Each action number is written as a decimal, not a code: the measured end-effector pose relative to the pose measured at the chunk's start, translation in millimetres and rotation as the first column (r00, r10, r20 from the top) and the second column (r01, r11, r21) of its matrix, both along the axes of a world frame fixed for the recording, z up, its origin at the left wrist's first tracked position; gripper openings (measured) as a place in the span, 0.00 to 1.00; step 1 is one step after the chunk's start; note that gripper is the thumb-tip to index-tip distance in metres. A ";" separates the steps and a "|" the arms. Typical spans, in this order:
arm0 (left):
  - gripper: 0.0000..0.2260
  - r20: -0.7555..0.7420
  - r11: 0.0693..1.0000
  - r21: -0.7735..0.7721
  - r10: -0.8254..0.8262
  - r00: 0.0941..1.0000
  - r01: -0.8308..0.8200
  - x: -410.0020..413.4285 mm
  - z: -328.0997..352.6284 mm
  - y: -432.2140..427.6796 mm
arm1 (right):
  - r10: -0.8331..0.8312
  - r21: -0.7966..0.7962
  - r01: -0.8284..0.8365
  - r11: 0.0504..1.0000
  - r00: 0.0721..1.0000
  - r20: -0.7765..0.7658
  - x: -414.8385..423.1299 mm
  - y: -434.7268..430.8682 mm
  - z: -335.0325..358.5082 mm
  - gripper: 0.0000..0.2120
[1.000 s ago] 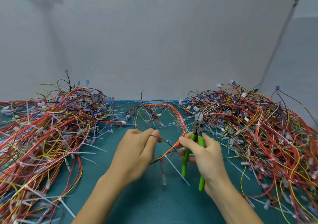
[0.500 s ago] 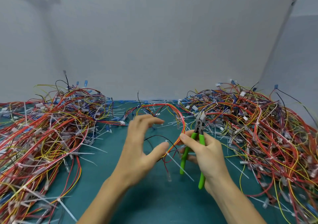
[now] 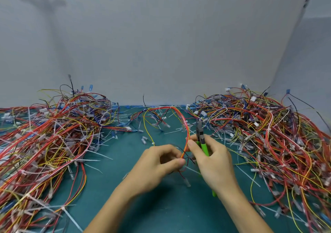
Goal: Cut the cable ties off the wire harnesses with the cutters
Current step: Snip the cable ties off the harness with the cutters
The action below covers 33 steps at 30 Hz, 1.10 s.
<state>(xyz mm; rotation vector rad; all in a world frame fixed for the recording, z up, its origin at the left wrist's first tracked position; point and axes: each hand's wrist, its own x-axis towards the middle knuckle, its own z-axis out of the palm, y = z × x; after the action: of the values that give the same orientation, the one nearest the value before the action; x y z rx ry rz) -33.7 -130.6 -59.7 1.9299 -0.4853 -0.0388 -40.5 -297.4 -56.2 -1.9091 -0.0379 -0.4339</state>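
Two hands, one harness, mid-mat (image 3: 123, 163).
I log the left hand (image 3: 157, 163) pinching the harness (image 3: 187, 134) low down, and the right hand (image 3: 213, 163) wrapped round the cutters (image 3: 201, 137), nose to 12 o'clock. The harness runs 6-to-12, just 9 o'clock of the blades, with the right hand nearer. I judge the next tie lies up-loop.

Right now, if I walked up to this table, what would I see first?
Two huge tangles of red and yellow wire harnesses, a left pile and a right pile, sprawl over the teal table. In the gap between them, the left hand pinches one looped harness while the right hand grips green-handled cutters.
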 end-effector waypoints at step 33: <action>0.15 -0.490 0.563 -0.747 -0.107 0.865 -0.354 4.5 7.3 6.7 | 0.196 -0.222 -0.241 0.945 0.959 -0.206 -16.7 18.4 -3.4 0.24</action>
<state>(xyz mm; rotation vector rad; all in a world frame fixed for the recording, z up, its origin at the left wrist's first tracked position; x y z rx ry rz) -29.3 -124.0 -52.4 0.9328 0.0289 -0.1720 -57.2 -279.0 -59.5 -2.1526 -0.1903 -0.1053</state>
